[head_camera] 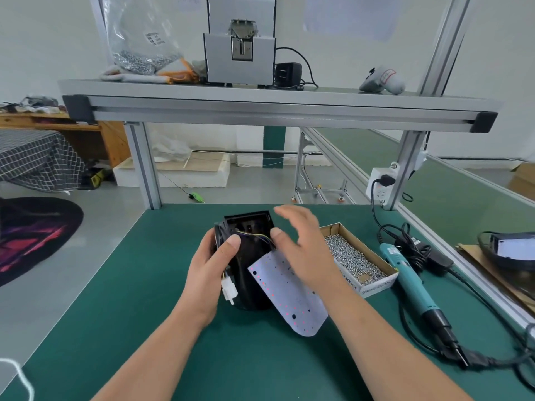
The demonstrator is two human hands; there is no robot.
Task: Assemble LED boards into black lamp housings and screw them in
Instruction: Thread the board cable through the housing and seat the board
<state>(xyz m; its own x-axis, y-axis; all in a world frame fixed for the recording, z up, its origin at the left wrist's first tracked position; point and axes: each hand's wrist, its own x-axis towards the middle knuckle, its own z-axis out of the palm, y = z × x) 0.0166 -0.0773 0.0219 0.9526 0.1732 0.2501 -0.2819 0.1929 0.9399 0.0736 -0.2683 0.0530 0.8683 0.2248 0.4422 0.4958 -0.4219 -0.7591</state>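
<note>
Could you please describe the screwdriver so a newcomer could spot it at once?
On the green table, find the open box of screws right of the black housing. Just right of that lies the screwdriver: the only teal tool, with a black tip and cable.

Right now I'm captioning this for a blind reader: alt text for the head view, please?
A left hand holds a black housing at a green table, with the open right hand above a white LED board lying askew across it. A screw box and a teal screwdriver lie to the right.
</note>
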